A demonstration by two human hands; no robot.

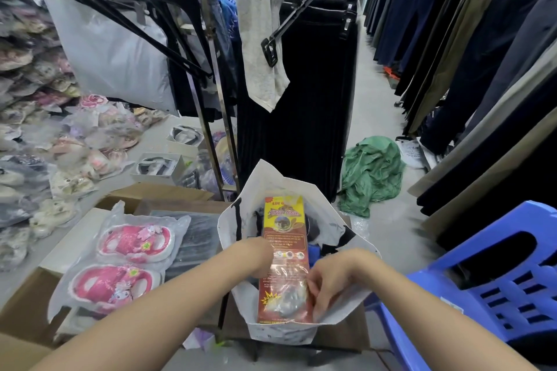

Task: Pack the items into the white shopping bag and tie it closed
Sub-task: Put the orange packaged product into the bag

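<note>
Head view: the white bag (271, 187) is seen standing open on the cardboard boxes (168, 196), its rim spread wide — dark items are glimpsed inside. A tall red and yellow packet (284, 256) is held upright in the mouth. Room is tight: a blue plastic chair (494, 280) is set just right, bagged pink sandals (126, 262) just left, a clothes rack (211, 75) behind. The left hand (260, 257) is tucked behind the packet's left edge, fingers hidden — grip cannot be told. The right hand (327, 283) is curled, fingers pinched on the packet's lower right edge.
</note>
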